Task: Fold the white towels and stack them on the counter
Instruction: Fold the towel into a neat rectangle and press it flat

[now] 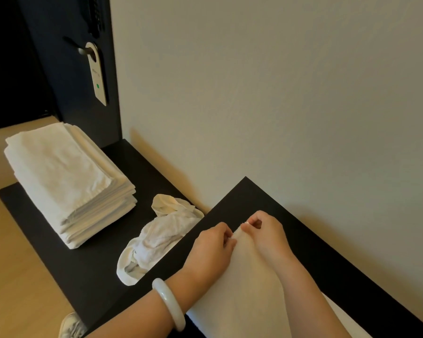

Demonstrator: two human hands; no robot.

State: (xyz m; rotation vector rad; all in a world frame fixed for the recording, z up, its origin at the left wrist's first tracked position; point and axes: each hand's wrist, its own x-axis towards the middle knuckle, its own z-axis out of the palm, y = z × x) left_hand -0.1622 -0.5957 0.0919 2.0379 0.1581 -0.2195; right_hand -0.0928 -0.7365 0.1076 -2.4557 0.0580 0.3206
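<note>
A white towel (244, 289) lies stretched along the upper black counter (327, 259) toward me. My left hand (213, 245) and my right hand (266, 235) sit side by side at its far end, each pinching the towel's top edge between thumb and fingers. A stack of folded white towels (66, 181) stands on the lower black shelf (88, 272) at the left. Between the stack and the counter's edge lies a crumpled heap of unfolded white towels (156, 240).
A cream wall (279, 93) runs along the counter's far side. A dark door (66, 69) with a handle and a hanging door tag (97, 74) stands behind the stack. Light wooden floor (15, 276) lies to the left. A white bangle (169, 303) rings my left wrist.
</note>
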